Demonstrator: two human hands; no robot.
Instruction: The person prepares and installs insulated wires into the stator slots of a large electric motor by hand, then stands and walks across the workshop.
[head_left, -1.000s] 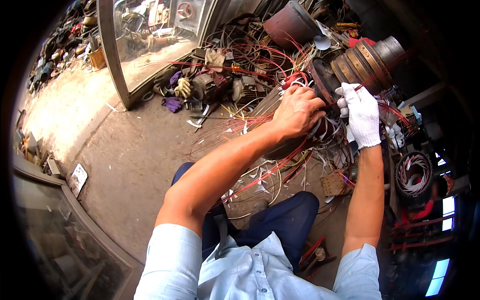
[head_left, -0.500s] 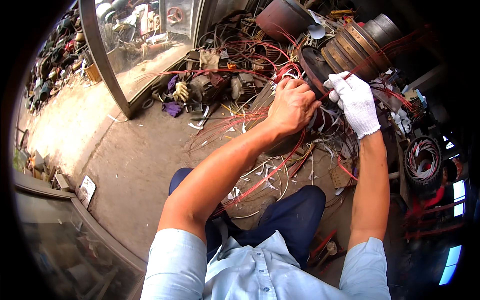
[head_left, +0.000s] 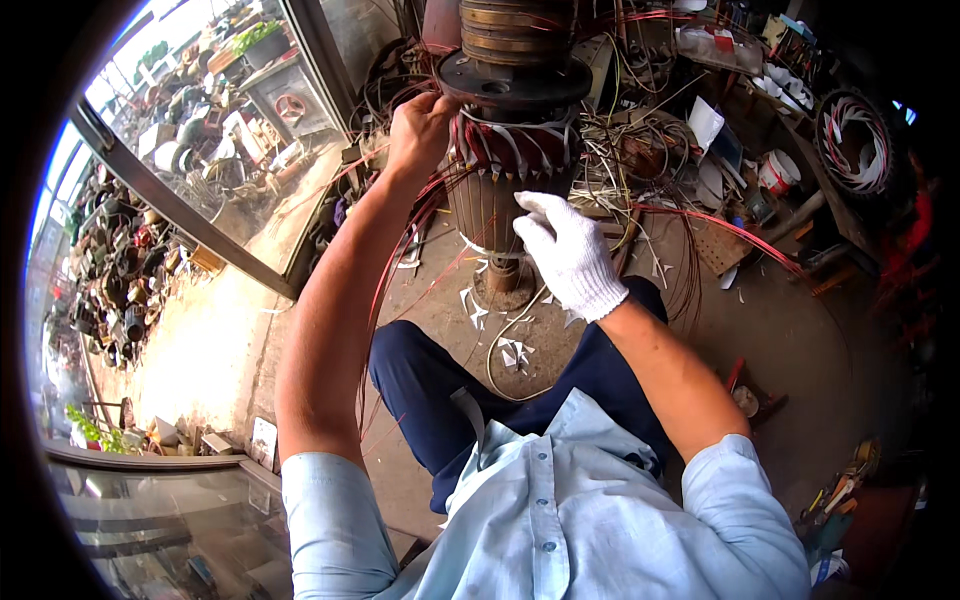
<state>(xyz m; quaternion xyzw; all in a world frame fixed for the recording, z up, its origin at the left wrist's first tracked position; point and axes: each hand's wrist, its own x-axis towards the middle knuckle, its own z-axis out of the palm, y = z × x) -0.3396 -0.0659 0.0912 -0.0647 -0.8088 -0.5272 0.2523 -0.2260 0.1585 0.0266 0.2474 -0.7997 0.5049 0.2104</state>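
In front of me a motor armature stands upright, its ribbed core topped by red wire windings and white ties. Above the windings is a dark round plate. My bare left hand is closed at the left side of the windings, just below the plate's edge; what its fingertips hold is hidden. My right hand, in a white knitted glove, hangs before the core's right side, thumb and forefinger apart and nothing between them. Loose red wires trail down beside my left forearm.
More red wires stretch away to the right. White paper scraps lie on the floor between my knees. A wound ring-shaped core and a white bucket stand right. Left is a metal door frame, with scrap piled beyond.
My view has turned, and the armature now appears upright and nearer the middle. My right hand has let go of the red wires and come down in front of the core. My left hand stays at the windings.
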